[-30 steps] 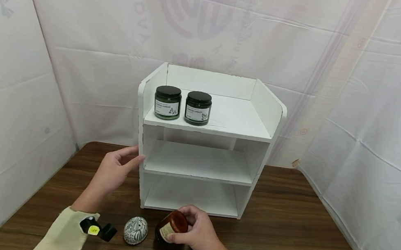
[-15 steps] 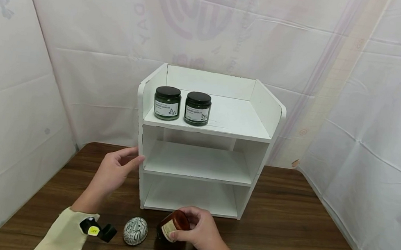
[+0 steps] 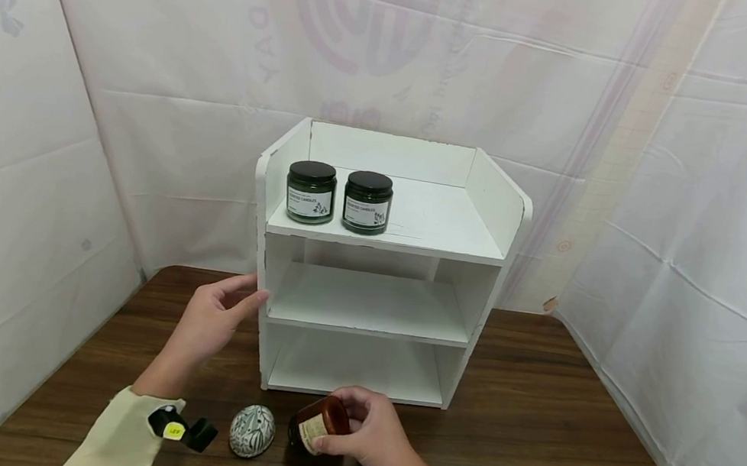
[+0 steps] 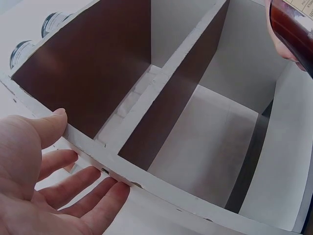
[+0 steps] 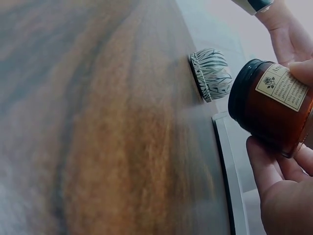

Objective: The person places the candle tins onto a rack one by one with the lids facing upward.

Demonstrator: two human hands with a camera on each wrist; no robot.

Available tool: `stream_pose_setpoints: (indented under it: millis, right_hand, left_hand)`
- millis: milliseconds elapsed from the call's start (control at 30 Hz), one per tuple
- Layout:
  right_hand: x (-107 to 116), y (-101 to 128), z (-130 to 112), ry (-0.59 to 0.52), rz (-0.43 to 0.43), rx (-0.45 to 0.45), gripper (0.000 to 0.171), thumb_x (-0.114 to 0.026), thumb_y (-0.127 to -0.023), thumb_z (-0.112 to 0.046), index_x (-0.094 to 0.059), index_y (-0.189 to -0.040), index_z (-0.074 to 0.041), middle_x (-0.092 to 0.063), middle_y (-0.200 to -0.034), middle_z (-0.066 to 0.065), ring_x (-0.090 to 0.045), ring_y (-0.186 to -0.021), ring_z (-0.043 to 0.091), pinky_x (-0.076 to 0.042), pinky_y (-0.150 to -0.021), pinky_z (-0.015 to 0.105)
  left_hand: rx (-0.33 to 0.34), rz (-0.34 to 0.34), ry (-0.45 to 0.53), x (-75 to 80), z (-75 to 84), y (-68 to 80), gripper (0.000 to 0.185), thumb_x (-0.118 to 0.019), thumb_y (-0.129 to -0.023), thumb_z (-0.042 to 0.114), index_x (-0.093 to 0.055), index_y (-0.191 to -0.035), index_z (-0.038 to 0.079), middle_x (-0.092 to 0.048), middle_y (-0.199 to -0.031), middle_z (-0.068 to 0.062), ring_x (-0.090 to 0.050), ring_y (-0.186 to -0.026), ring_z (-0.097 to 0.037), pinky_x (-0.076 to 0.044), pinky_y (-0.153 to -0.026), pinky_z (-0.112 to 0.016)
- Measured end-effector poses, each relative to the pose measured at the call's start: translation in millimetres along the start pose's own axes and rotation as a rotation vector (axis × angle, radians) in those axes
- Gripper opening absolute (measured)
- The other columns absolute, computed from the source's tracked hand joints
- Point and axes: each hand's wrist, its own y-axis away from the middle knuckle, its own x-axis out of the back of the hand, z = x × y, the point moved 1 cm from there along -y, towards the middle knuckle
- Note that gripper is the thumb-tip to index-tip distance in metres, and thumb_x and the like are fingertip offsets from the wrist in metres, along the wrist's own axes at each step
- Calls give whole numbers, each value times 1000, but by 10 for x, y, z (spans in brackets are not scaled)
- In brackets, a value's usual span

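My right hand (image 3: pixel 373 434) holds an amber glass candle jar (image 5: pixel 276 105) between thumb and fingers, just above the table in front of the shelf unit. The jar is tilted, its black lid (image 5: pixel 243 93) pointing down and left and its cream label showing. My left hand (image 3: pixel 214 319) rests at the left side panel of the white shelf unit (image 3: pixel 363 324). In the left wrist view its thumb lies at the panel's front edge and its fingertips (image 4: pixel 119 190) touch the outer face. A rounded tin with a leaf pattern (image 3: pixel 252 431) sits on the table left of the jar.
Two green candle jars, one at the left (image 3: pixel 310 192) and one beside it (image 3: pixel 367 202), stand with black lids on the top shelf's left part. The brown wooden table (image 3: pixel 545 429) extends around the unit. Pale cloth walls (image 3: pixel 180 165) enclose the back and sides.
In my right hand the amber jar tips slightly, its label turning more toward the head camera. My left hand stays at the side panel.
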Motion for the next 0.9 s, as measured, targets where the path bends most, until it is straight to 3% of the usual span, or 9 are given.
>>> stream_pose_setpoints:
  millis: [200,433,667,900]
  right_hand:
    - [-7,11,7,2,5,0,48,-89,-74,-6,-67,-116,2,-72,-107,9,-73,-90,15,-59,-77,25]
    - [-34,22,21,-13,14,-1,49,-89,-71,-2,-64,-113,3,-69,-109,8,-72,-91,16,-60,-75,26]
    - [-41,23,24,-53,-22,14,48,-87,-71,2,-57,-108,5,-66,-108,10,-72,-93,18,-61,-75,29]
    - [-36,18,6,-72,-26,-4,52,-87,-73,2,-58,-116,7,-67,-111,11,-71,-95,19,-61,-76,30]
  left_hand:
    - [4,-1,1,2,3,2,58,-64,-100,46,-57,-146,11,-65,-138,-13,-62,-109,-7,-51,-86,-17]
    - [3,-2,8,-3,4,3,58,-64,-100,46,-57,-146,11,-65,-138,-14,-63,-107,-4,-56,-92,-29]
    - [6,-7,10,4,10,4,59,-64,-100,46,-57,-146,10,-65,-138,-14,-63,-106,-4,-56,-91,-27]
    - [-6,-13,11,3,9,2,57,-64,-101,44,-57,-147,10,-65,-139,-14,-63,-107,-4,-56,-93,-33]
